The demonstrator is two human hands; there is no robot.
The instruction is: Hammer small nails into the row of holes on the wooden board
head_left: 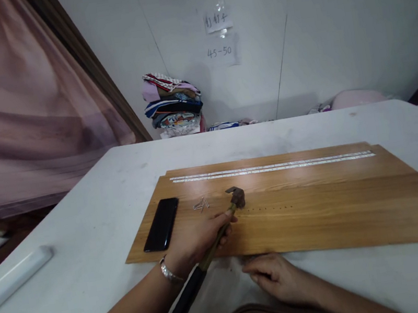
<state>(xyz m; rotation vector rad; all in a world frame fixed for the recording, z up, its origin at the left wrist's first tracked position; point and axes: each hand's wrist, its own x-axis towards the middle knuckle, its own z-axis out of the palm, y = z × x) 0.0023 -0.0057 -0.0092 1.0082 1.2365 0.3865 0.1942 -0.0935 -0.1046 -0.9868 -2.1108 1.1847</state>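
My left hand point(201, 234) is wrapped around the handle of a claw hammer point(238, 198), close up to its head. The hammer head is over the wooden board point(345, 214), at the left end of a row of small dark nail heads point(275, 208). The long handle runs back under my left forearm, its dark grip towards me. My right hand point(273, 276) rests on the white table just off the board's near edge, fingers loosely curled in, with nothing visible in them. A small pile of loose nails point(201, 205) lies on the board, left of the hammer head.
A black phone point(161, 225) lies at the board's left end. Two white measuring strips point(274, 167) run along its far side. A white long object point(16, 279) sits on the table point(94, 211) at left. Folded clothes point(173, 101) are stacked beyond the table, beside a pink curtain point(25, 101).
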